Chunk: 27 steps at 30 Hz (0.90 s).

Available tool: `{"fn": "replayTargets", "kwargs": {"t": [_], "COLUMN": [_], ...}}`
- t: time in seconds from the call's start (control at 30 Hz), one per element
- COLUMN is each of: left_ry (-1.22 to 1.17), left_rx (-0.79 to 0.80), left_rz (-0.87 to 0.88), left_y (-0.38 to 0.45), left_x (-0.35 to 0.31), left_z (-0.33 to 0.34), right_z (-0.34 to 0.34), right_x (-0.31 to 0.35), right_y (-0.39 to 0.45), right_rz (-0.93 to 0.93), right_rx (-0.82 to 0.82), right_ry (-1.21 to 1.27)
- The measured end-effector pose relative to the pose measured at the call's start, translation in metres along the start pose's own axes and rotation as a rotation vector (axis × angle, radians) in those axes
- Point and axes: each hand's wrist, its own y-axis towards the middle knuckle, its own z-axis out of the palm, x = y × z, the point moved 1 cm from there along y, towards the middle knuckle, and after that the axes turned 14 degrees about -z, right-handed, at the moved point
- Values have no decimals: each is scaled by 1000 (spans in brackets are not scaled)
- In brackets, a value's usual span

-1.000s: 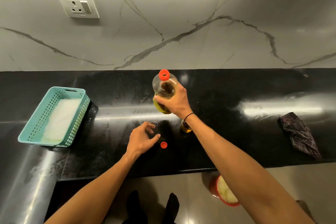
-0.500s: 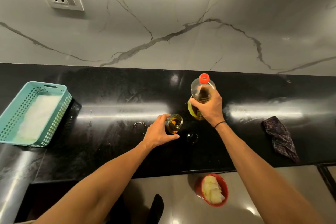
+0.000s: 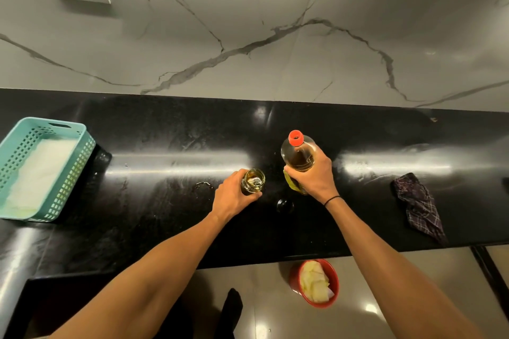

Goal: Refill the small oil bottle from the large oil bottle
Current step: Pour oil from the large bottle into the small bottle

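The large oil bottle (image 3: 298,155), clear with golden oil and a red cap, stands upright on the black counter (image 3: 165,201). My right hand (image 3: 311,176) grips its lower body. Just left of it stands the small oil bottle (image 3: 253,180), an open glass jar with a little oil in it. My left hand (image 3: 234,195) holds it from the left side. A small dark round lid (image 3: 285,205) lies on the counter between my two wrists.
A teal perforated basket (image 3: 41,168) with white contents sits at the counter's left. A dark checked cloth (image 3: 418,206) lies at the right. A small wet ring (image 3: 203,185) marks the counter left of the jar. On the floor below is a red bowl (image 3: 314,283).
My left hand moved from the counter onto the small bottle and now holds it. The right hand keeps its grip on the large bottle. The camera view has shifted.
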Motion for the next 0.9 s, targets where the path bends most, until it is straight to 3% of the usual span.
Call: {"fn": "replayTargets", "kwargs": {"t": [0.47, 0.9], "left_ry": [-16, -45], "left_rx": [-63, -178], "left_rz": [-43, 135], "left_y": [3, -7], "left_x": [50, 32], "left_z": [-49, -69], "right_z": [26, 25], "right_x": [12, 34], "right_y": [-21, -27], "right_rz": [-9, -15], "right_rx": [175, 218], "right_ry": [-88, -208]}}
